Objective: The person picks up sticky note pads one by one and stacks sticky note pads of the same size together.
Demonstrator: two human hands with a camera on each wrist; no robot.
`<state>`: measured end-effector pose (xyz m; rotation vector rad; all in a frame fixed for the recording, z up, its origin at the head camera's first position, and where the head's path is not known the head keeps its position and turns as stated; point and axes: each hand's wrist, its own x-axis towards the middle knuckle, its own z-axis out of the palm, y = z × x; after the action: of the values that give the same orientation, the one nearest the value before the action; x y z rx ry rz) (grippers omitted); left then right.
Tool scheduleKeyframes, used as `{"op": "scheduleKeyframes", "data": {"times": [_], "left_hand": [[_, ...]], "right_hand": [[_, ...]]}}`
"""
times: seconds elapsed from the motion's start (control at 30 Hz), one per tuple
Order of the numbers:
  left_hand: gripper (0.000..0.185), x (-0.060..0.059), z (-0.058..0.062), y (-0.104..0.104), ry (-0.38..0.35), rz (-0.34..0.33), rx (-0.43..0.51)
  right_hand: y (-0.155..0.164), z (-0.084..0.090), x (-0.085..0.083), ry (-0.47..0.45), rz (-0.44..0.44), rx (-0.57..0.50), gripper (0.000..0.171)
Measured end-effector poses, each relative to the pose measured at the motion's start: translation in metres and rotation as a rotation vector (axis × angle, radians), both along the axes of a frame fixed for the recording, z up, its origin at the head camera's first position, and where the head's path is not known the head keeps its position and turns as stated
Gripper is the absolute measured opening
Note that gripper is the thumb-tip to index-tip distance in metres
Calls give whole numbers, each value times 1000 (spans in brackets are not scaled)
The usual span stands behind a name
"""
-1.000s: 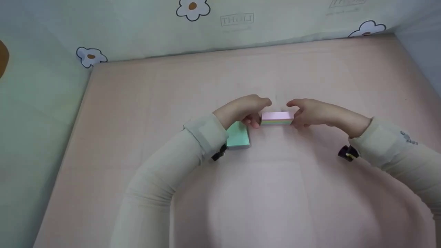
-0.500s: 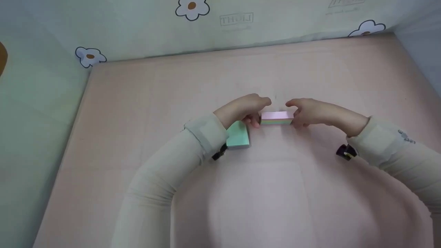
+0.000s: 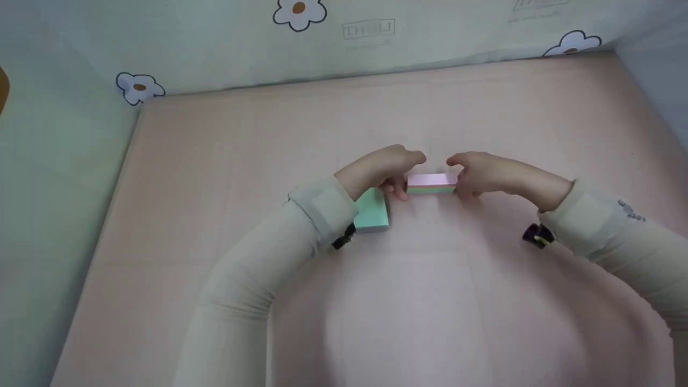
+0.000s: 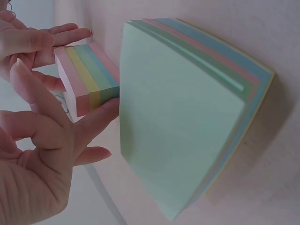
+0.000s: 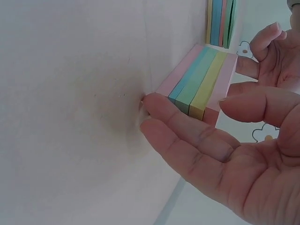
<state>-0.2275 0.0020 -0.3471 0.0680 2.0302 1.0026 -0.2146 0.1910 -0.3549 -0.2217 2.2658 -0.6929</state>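
Note:
A small block of sticky notes, pink on top with yellow, green and blue layers, sits low over the pink table. My left hand pinches its left end and my right hand pinches its right end. In the left wrist view the left fingers press the end of the small block, with the right hand behind it. In the right wrist view the right fingers reach under the small block, the thumb above. A larger green-topped pad lies flat beside my left wrist.
Pale fabric walls with flower prints enclose the table at the back and both sides. The larger pad shows green, pink, blue and yellow layers at its edge. Cream sleeves cover both forearms.

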Motion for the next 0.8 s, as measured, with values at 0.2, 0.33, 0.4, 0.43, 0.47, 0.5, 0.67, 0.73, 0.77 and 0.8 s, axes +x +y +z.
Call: {"op": "scheduleKeyframes", "data": {"times": [0.2,0.33,0.4,0.43,0.47,0.5,0.67,0.73,0.77,0.8], "left_hand": [[50,0,3,-5,0,-13,3],[51,1,4,-6,6,-15,1],[51,1,4,-5,8,-17,0],[51,1,4,-5,8,-18,0],[51,1,4,-5,8,-19,-1],[51,1,4,-4,7,-21,-2],[52,1,2,-4,7,-26,2],[51,1,2,-4,8,-20,3],[50,1,1,-4,8,-18,1],[49,1,1,-4,8,-14,-1]], "right_hand": [[3,-1,2,-17,-16,-7,63],[4,-2,3,-17,-10,-9,60],[4,-2,3,-17,-8,-13,60],[4,-2,4,-14,-6,-15,60],[4,-2,4,-13,-5,-15,59],[4,-1,4,-13,-5,-14,60],[3,0,4,-15,-2,-13,61],[3,0,4,-19,-4,-19,62],[3,1,4,-21,-5,-22,62],[3,1,4,-22,-5,-24,61]]}}
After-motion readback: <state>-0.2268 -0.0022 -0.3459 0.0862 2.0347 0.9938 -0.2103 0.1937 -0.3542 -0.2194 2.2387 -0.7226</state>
